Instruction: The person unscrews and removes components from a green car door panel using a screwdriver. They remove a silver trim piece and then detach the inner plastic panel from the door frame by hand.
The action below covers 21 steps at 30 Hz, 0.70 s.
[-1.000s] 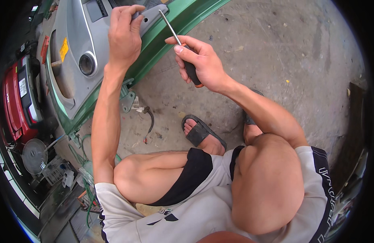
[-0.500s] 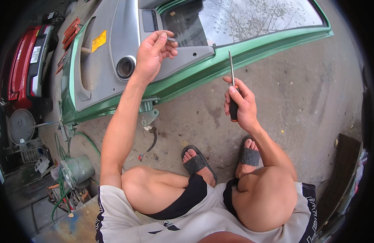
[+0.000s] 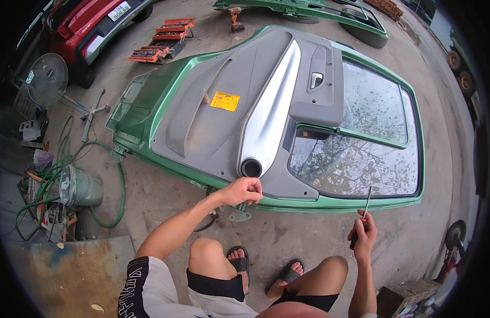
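My right hand (image 3: 365,239) is wrapped round the black and orange handle of a screwdriver (image 3: 367,203), its metal shaft pointing up and away in front of the window's lower edge. My left hand (image 3: 242,192) is closed, thumb against bent fingers, near the door's close edge; whatever is pinched there is hidden. Just beyond it lies a green vehicle door (image 3: 173,168), inner side up, with a grey panel (image 3: 213,143). The panel carries a silver trim strip (image 3: 271,111), a round dark opening (image 3: 251,167), a yellow sticker (image 3: 225,100) and an inner handle (image 3: 316,80). Window glass (image 3: 356,164) fills its right part.
An orange toolbox (image 3: 171,33) with opened trays and a cordless drill (image 3: 236,20) stand behind the door. On the left are a red car (image 3: 91,26), a fan (image 3: 47,78), a green hose (image 3: 122,199) and a bucket (image 3: 81,185). Another green door frame (image 3: 303,9) lies far back.
My view has lifted and widened to show the whole door. The small grey metal piece seen in my left fingers is now out of sight. The screwdriver stays in my right hand, farther right.
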{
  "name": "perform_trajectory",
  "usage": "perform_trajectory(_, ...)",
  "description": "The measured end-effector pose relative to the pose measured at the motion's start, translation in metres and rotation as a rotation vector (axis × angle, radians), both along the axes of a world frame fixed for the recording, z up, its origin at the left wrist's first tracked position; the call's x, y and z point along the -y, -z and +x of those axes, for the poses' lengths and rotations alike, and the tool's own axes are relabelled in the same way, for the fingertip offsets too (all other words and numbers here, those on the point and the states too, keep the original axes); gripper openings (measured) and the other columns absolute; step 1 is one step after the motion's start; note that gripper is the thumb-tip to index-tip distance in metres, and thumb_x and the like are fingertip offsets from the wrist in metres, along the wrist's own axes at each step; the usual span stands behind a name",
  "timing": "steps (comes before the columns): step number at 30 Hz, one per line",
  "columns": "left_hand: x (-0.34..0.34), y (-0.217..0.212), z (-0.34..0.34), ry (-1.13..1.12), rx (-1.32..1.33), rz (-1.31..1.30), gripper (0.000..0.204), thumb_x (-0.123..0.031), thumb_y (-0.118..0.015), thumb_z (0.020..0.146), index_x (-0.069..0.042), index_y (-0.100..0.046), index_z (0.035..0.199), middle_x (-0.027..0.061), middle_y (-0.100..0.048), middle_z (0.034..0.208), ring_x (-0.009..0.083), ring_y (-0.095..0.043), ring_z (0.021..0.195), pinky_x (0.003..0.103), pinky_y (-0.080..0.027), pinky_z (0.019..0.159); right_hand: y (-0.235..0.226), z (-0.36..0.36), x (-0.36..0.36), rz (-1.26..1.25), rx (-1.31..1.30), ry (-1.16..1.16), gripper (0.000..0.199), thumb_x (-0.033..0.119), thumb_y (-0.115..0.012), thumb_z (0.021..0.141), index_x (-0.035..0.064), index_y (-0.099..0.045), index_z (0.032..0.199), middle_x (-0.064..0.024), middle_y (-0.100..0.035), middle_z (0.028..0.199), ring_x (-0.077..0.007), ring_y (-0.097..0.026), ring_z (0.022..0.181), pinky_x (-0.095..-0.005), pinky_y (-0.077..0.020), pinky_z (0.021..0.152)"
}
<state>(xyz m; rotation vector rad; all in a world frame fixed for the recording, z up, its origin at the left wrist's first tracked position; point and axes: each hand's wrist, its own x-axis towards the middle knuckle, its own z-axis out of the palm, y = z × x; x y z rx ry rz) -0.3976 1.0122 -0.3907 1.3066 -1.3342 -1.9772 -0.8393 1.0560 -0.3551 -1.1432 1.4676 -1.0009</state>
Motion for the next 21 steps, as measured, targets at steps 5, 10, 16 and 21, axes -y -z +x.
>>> perform_trajectory(5, -0.079, -0.069, 0.004, -0.275, -0.119, 0.212, 0.02, -0.014, -0.07, 0.096, -0.001, -0.057, 0.103, 0.0118, -0.074, 0.092, 0.0099, -0.062, 0.067, 0.025, -0.049, 0.06, -0.102, 0.081, -0.035, 0.319, 0.047, -0.252, 0.011, 0.01, -0.066, 0.098, 0.0035, -0.059, 0.103, 0.0, -0.059, 0.073, -0.007, -0.057, 0.058, -0.024, -0.0444, 0.051)
perform_trajectory(10, -0.163, -0.2, -0.031, -0.388, -0.383, 0.527, 0.022, -0.019, -0.062, 0.102, -0.005, -0.056, 0.119, 0.009, -0.072, 0.095, 0.0107, -0.063, 0.067, 0.023, -0.048, 0.059, -0.224, 0.167, -0.08, 0.296, -0.035, -0.486, 0.024, 0.021, -0.074, 0.093, 0.0052, -0.062, 0.107, -0.0017, -0.059, 0.077, -0.0095, -0.055, 0.063, -0.0293, -0.0452, 0.057)
perform_trajectory(16, -0.224, -0.361, -0.068, -0.564, -0.504, 0.508, 0.031, -0.022, -0.041, 0.11, -0.012, -0.054, 0.137, -0.0032, -0.059, 0.092, 0.0066, -0.054, 0.069, 0.022, -0.04, 0.055, -0.366, 0.213, -0.096, 0.441, 0.004, -0.681, 0.021, 0.021, -0.072, 0.096, 0.0023, -0.066, 0.105, -0.0049, -0.069, 0.074, -0.0098, -0.062, 0.061, -0.0268, -0.0492, 0.058)
perform_trajectory(21, -0.218, -0.434, -0.059, -0.587, -0.611, 0.447, 0.029, -0.022, -0.042, 0.11, -0.012, -0.057, 0.132, -0.0015, -0.059, 0.085, 0.0071, -0.05, 0.062, 0.022, -0.037, 0.05, -0.471, 0.226, -0.08, 0.483, 0.051, -0.798, 0.02, 0.022, -0.075, 0.093, 0.0036, -0.067, 0.097, -0.0039, -0.069, 0.073, -0.0109, -0.063, 0.063, -0.0302, -0.0507, 0.056)
